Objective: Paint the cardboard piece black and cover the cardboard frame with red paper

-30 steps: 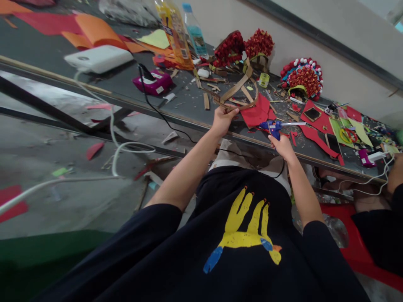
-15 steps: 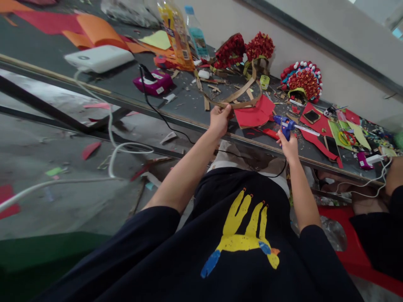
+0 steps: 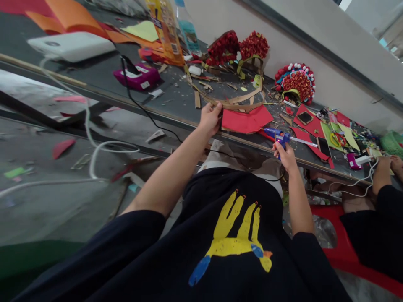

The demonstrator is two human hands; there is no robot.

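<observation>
My left hand point(image 3: 210, 116) is closed in a pinch on a brown cardboard strip point(image 3: 231, 105) at the near edge of the table. The strip bends away to the right, above a red sheet point(image 3: 247, 120) that appears to be joined to it or lie just beneath it. In my right hand point(image 3: 285, 154) is a blue glue gun point(image 3: 279, 136), gripped by its handle. Its nozzle points left toward the red sheet, and a clear glue stick point(image 3: 304, 141) sticks out of its back. The gun's tip is apart from the strip.
A purple power socket point(image 3: 137, 76), a white power strip point(image 3: 71, 46) and an orange drink bottle point(image 3: 166, 31) stand to the left. Red ruffled headpieces point(image 3: 254, 44) are by the wall. Cords hang over the table edge. At the right a co-worker's arm point(image 3: 381, 172) reaches in.
The view has shifted, so the table things sit further left. The strip and red sheet have lowered and flattened in my left hand. The glue gun stays in my right hand.
</observation>
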